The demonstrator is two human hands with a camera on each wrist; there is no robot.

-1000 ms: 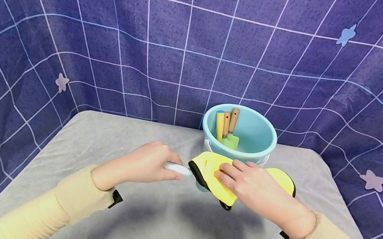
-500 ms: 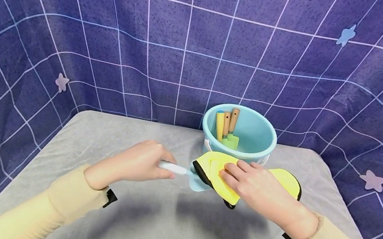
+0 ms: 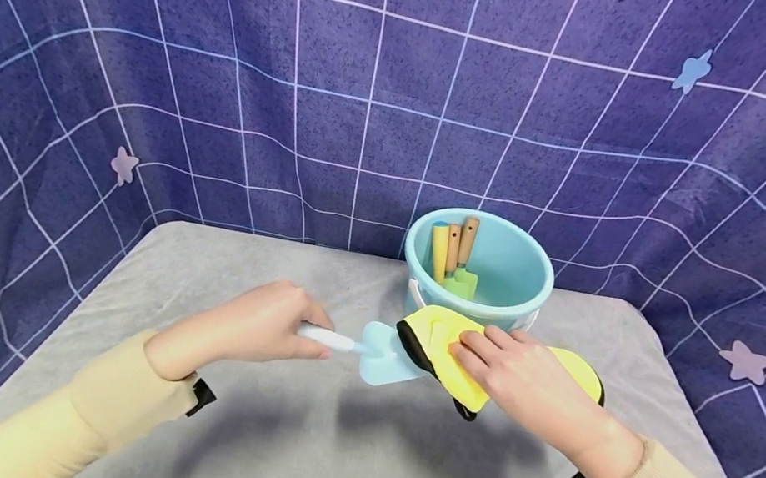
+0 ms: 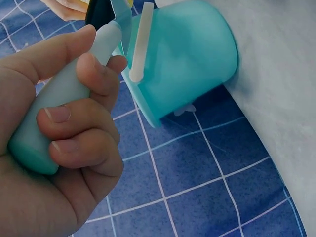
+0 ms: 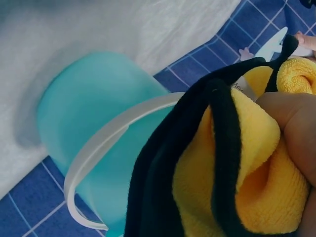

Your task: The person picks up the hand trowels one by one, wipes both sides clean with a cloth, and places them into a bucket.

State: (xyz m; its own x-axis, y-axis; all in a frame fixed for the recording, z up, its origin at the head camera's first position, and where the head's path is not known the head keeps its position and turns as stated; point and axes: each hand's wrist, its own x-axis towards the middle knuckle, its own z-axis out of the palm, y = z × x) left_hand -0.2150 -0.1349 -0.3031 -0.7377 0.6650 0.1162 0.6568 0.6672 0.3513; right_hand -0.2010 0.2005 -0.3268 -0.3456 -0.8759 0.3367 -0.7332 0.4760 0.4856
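Note:
My left hand grips the pale handle of a light blue hand trowel; in the left wrist view the fingers curl round that handle, which has a teal end. My right hand holds a bunched yellow cloth with black edging. The cloth's left part covers the far end of the trowel blade. Seen from the right wrist, the cloth is folded in the grasp, and much of that hand is out of frame. Both hands are held above the grey surface.
Behind the cloth stands a light blue bucket with a white handle. Inside it lean a yellow-handled tool and wooden-handled tools with green blades. A grey cloth covers the table. A blue gridded curtain hangs behind.
My left hand has drawn the trowel leftwards, so more of its blade shows from under the cloth. My right hand has shifted slightly right with the cloth.

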